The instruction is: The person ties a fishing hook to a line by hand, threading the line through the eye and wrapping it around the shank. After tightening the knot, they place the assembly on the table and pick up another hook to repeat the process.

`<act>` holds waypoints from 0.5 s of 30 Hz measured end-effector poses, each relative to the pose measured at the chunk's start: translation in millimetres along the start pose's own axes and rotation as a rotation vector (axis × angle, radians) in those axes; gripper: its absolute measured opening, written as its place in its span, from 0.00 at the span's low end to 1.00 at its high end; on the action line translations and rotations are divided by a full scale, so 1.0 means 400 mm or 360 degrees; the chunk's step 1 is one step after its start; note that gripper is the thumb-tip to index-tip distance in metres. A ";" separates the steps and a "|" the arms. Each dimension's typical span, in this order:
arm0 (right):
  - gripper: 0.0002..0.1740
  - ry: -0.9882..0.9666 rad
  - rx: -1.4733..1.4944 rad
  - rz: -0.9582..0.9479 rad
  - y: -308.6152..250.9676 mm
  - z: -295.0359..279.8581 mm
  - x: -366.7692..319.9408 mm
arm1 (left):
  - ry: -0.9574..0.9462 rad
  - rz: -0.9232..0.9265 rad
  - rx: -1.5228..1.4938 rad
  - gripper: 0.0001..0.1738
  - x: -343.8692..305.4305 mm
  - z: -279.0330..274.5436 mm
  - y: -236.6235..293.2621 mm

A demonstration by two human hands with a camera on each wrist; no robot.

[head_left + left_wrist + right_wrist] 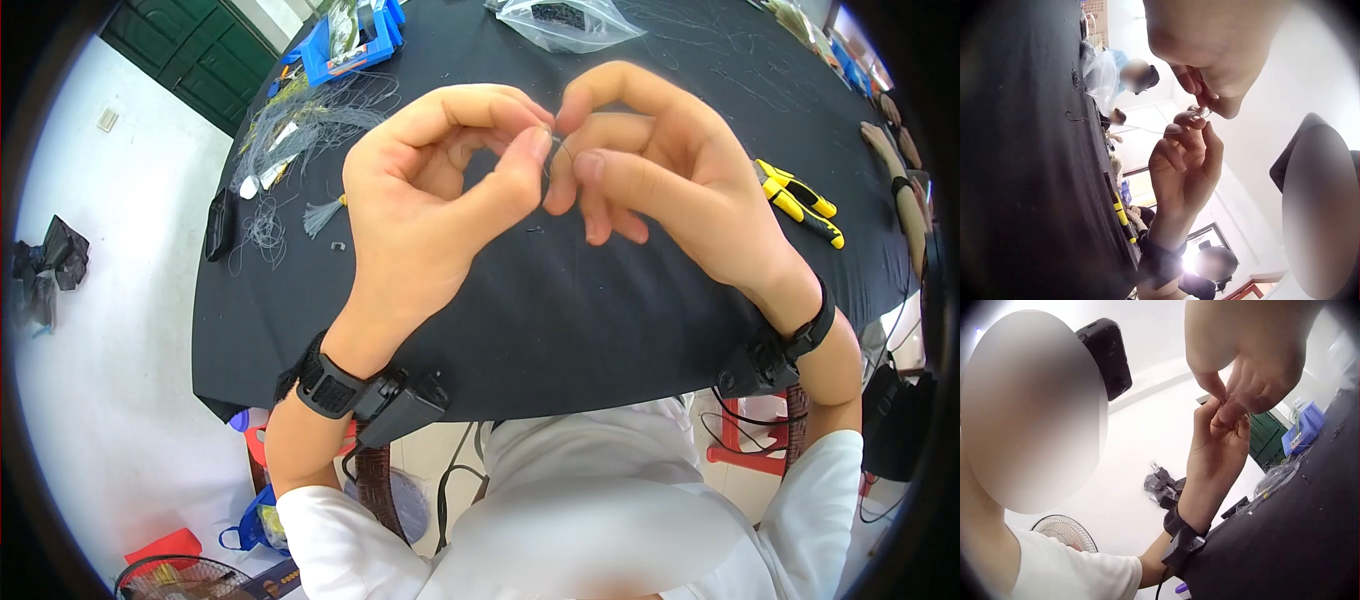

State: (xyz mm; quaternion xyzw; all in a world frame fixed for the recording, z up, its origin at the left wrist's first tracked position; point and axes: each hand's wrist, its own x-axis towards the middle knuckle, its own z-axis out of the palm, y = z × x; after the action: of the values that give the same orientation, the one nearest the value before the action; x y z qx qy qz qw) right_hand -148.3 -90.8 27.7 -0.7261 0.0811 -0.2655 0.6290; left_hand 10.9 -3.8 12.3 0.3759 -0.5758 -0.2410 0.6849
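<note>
Both hands meet over the black-covered table, fingertips close together. With thumb and index finger my left hand [425, 195] pinches a thin, clear fishing line [563, 148]. My right hand [680, 165] holds the same line between its thumb and curled fingers, its index fingertip right at the left fingertips. A small loop of line [1206, 113] shows between the hands in the left wrist view. From the right fingers the strand runs toward a dark fishing hook [1076, 117]. In the right wrist view, the fingers hide most of the line.
Yellow-and-black pliers [800, 203] lie right of the right hand. Tangled clear line [330, 120], a grey tassel-like bundle [322, 217] and a black case [219, 225] lie at left. A blue tray [350, 62] and a plastic bag [575, 30] sit farther back.
</note>
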 end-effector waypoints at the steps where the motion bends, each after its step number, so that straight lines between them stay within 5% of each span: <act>1: 0.10 -0.0019 0.0018 0.0024 -0.006 0.002 -0.001 | -0.0003 0.0020 0.0026 0.07 0.001 0.002 -0.001; 8: 0.03 0.0033 -0.0192 -0.0139 0.021 -0.010 0.006 | -0.0188 0.0232 0.0430 0.07 0.003 -0.014 -0.017; 15: 0.02 0.0044 -0.0460 -0.0093 -0.019 -0.015 -0.008 | 0.0054 0.0153 0.0349 0.05 0.009 -0.013 0.001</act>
State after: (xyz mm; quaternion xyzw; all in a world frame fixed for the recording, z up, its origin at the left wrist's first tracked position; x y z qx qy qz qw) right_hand -155.6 -93.0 34.6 -0.8075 0.1058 -0.2792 0.5087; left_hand 16.6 -5.2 14.7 0.4247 -0.6043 -0.1370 0.6601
